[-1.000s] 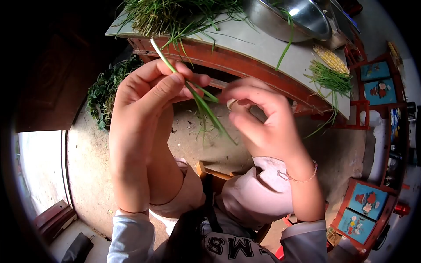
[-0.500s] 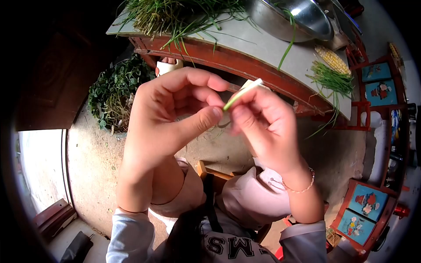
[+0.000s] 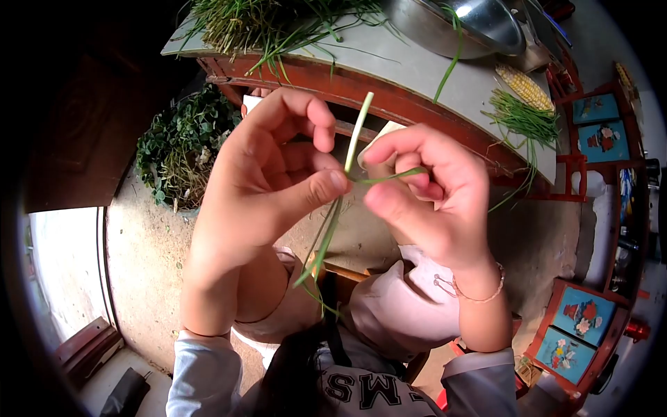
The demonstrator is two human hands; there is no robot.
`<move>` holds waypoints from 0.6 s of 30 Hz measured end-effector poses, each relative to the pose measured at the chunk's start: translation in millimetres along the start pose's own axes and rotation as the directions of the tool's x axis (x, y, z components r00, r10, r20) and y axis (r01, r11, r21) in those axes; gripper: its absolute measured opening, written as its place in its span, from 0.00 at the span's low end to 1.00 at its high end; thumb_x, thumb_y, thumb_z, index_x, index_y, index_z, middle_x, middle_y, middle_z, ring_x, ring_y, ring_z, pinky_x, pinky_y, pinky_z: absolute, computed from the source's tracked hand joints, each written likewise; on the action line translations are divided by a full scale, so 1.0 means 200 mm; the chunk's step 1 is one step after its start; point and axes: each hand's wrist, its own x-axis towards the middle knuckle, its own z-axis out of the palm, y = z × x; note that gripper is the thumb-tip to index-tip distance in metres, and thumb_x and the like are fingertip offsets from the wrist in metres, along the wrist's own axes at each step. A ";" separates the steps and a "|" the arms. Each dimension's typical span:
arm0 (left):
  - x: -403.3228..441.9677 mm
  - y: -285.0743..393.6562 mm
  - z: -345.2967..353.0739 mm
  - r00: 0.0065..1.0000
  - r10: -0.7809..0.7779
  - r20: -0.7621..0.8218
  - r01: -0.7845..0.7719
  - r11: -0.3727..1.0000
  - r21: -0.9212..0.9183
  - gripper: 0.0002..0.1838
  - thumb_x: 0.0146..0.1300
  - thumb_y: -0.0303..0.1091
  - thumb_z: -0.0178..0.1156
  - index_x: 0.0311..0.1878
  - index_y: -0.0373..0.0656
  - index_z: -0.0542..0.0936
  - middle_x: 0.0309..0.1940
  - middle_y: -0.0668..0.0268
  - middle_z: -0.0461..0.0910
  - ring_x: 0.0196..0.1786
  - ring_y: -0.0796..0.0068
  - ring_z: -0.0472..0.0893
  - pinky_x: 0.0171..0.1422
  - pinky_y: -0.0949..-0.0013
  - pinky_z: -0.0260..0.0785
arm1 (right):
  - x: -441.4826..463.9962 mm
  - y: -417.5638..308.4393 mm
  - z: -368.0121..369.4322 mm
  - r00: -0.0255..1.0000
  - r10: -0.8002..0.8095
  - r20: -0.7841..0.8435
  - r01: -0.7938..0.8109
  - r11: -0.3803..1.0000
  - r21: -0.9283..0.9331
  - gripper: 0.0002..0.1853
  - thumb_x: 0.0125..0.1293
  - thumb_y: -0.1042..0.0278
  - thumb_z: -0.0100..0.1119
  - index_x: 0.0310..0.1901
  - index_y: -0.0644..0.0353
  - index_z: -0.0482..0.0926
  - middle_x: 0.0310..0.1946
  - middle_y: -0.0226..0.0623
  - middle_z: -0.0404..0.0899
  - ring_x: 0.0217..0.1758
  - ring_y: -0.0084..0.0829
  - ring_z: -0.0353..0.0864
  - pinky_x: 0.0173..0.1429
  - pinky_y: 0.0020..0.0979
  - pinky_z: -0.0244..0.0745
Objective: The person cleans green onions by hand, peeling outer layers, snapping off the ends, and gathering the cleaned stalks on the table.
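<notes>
Up to 12 o'clock swings the white end of the green stalk [image 3: 358,132], and the right hand [image 3: 445,201] is farther from the left hand [image 3: 260,184]. In the head view, the left thumb and fingers pinch the stalk, mid-view. The right thumb and pointing finger are apart, near a leaf. On the surface [image 3: 417,76], a bowl [image 3: 445,31] sits at 1 o'clock.

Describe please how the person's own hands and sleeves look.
The left hand and right hand wear no gloves. Both sleeves, left and right, are pale grey-blue and end on the forearms. A thin, reddish bracelet circles the right wrist.
</notes>
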 end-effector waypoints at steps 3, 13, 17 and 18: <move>0.00 0.03 0.00 0.999 -0.052 0.011 0.052 0.998 -0.016 0.20 0.45 0.22 0.64 0.40 0.38 0.66 0.32 0.69 0.69 0.33 0.83 0.72 0.43 0.79 0.68 | 0.00 -0.02 0.03 0.995 -0.100 -0.030 0.093 0.980 -0.174 0.05 0.51 0.76 0.61 0.28 0.62 0.75 0.19 0.22 0.70 0.19 0.07 0.57 0.20 0.14 0.50; -0.02 0.01 0.05 0.998 -0.028 0.051 0.025 0.998 0.049 0.21 0.40 0.22 0.68 0.38 0.38 0.69 0.32 0.68 0.72 0.36 0.82 0.74 0.44 0.78 0.67 | 0.02 0.01 0.03 0.947 -0.310 -0.085 0.284 0.931 -0.231 0.02 0.54 0.80 0.56 0.29 0.67 0.73 0.25 0.29 0.74 0.22 0.12 0.68 0.22 0.14 0.63; -0.02 -0.03 0.07 0.999 0.020 0.029 -0.022 0.997 0.070 0.18 0.41 0.21 0.67 0.36 0.37 0.70 0.32 0.68 0.72 0.35 0.81 0.74 0.43 0.78 0.68 | 0.02 0.00 0.03 0.946 -0.312 -0.087 0.293 0.939 -0.177 0.02 0.54 0.81 0.55 0.30 0.68 0.73 0.26 0.31 0.74 0.27 0.15 0.73 0.27 0.15 0.70; -0.02 -0.04 0.07 0.999 0.016 0.037 -0.018 0.998 0.067 0.15 0.43 0.20 0.65 0.35 0.36 0.72 0.30 0.69 0.74 0.34 0.83 0.74 0.42 0.79 0.68 | 0.02 0.01 0.04 0.946 -0.312 -0.087 0.293 0.939 -0.177 0.02 0.54 0.81 0.55 0.30 0.68 0.73 0.26 0.31 0.74 0.27 0.15 0.73 0.27 0.15 0.70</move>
